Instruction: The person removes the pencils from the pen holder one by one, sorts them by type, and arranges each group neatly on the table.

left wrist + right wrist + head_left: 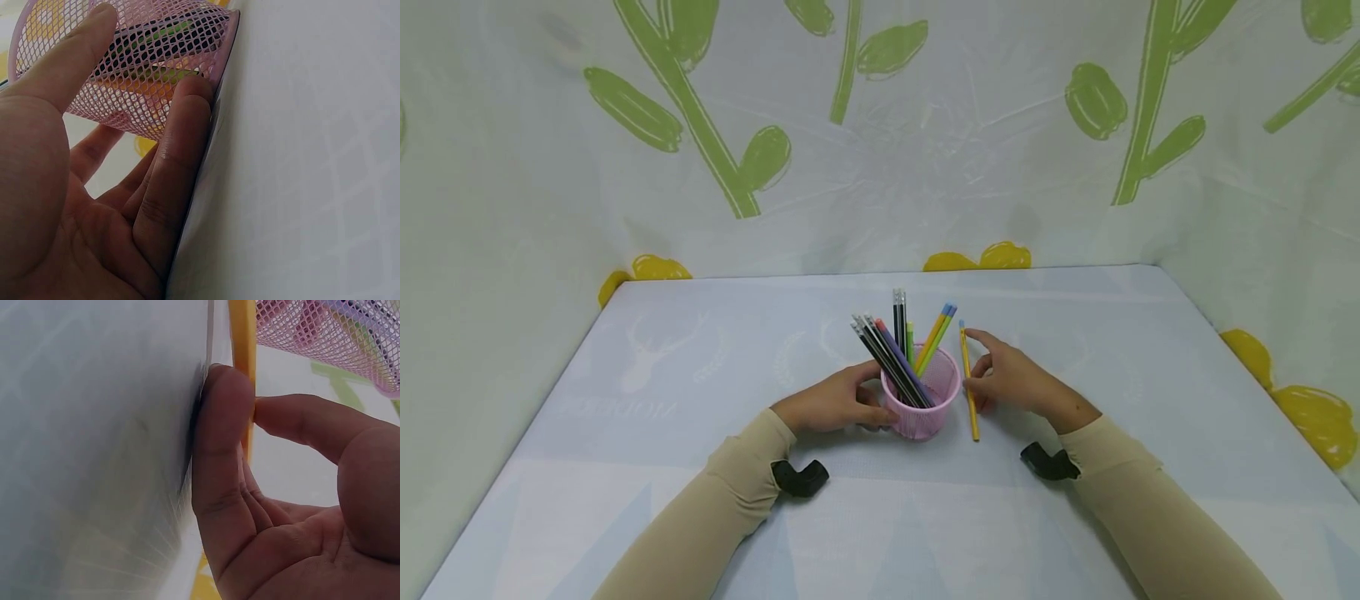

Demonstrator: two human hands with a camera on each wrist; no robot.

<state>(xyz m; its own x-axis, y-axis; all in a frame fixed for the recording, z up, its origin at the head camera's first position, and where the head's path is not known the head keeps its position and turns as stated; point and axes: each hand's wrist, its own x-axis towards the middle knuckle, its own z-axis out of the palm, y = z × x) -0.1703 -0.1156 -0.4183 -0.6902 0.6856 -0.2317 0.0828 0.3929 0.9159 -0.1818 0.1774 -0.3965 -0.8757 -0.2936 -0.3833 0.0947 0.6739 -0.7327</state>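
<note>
A pink mesh pen cup stands upright on the table, holding several black pencils, a purple pencil and yellow and green ones that lean to the right. My left hand grips the cup's left side, thumb in front; in the left wrist view its thumb and fingers lie around the mesh wall. Just right of the cup, my right hand pinches a yellow pencil with a blue end. In the right wrist view, thumb and finger hold that pencil close to the tabletop.
The pale printed tabletop extends around both arms. Behind it hangs a whitish sheet with green leaf prints and yellow shapes along the table's edges. A black wrist mount sits at each cuff.
</note>
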